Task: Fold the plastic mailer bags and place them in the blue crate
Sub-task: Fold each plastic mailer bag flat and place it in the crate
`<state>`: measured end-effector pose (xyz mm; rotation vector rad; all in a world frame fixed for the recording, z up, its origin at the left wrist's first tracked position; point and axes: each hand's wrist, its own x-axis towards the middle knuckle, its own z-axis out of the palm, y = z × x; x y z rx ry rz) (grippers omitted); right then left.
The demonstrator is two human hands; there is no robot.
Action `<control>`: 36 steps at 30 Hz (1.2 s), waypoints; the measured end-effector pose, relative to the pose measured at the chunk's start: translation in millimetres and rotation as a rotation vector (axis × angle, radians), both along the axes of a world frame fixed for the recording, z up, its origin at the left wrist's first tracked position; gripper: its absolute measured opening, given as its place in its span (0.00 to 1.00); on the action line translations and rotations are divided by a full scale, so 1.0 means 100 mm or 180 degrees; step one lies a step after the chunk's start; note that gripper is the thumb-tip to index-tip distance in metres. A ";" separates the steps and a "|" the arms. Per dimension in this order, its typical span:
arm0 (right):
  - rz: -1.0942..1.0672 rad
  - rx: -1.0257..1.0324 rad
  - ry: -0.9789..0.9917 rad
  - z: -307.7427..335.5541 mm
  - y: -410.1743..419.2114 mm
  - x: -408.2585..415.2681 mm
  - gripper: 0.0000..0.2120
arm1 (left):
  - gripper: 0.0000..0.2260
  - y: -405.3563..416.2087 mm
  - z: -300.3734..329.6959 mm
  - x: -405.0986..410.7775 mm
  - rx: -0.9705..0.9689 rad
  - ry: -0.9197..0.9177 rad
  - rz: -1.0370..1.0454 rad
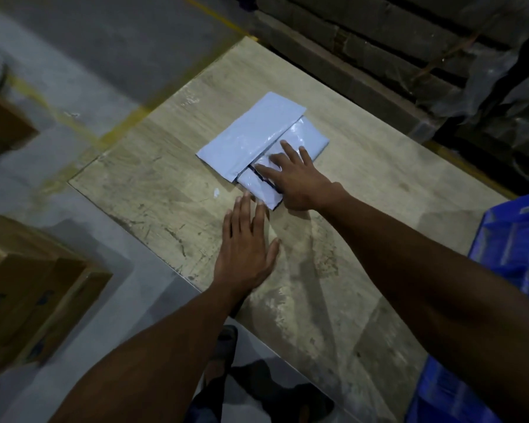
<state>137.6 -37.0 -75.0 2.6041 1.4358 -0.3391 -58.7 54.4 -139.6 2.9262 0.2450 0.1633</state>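
Note:
A pale grey plastic mailer bag lies partly folded on the wooden table, one long flap laid over the left side. My right hand presses flat on the bag's folded lower right part, fingers spread and straight. My left hand rests flat on the table just below the bag, its fingertips touching the bag's near edge. The blue crate stands at the right edge of the view, partly hidden behind my right forearm.
Cardboard boxes stand on the floor at the left, another box further back. Dark stacked pallets wrapped in plastic film rise behind the table. Yellow floor lines run past the table's left corner.

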 end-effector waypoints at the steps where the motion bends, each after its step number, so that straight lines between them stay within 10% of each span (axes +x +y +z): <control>1: -0.0085 -0.0020 0.0016 0.02 -0.08 -0.06 0.37 | 0.37 -0.01 0.01 -0.01 -0.0036 -0.0043 0.0034; 17: -0.1542 0.0914 -0.0193 -0.13 -1.00 -1.86 0.29 | 0.31 0.14 0.01 -0.18 -0.0915 -0.0427 -0.0612; 24: -0.2007 0.0929 -0.0040 -0.38 -1.22 -1.75 0.28 | 0.29 -0.32 0.23 0.15 0.0286 -0.0018 -0.1592; 36: -0.2087 0.0708 -0.0249 -0.47 -1.26 -1.73 0.28 | 0.30 -0.39 0.04 0.15 0.0398 0.0246 -0.1412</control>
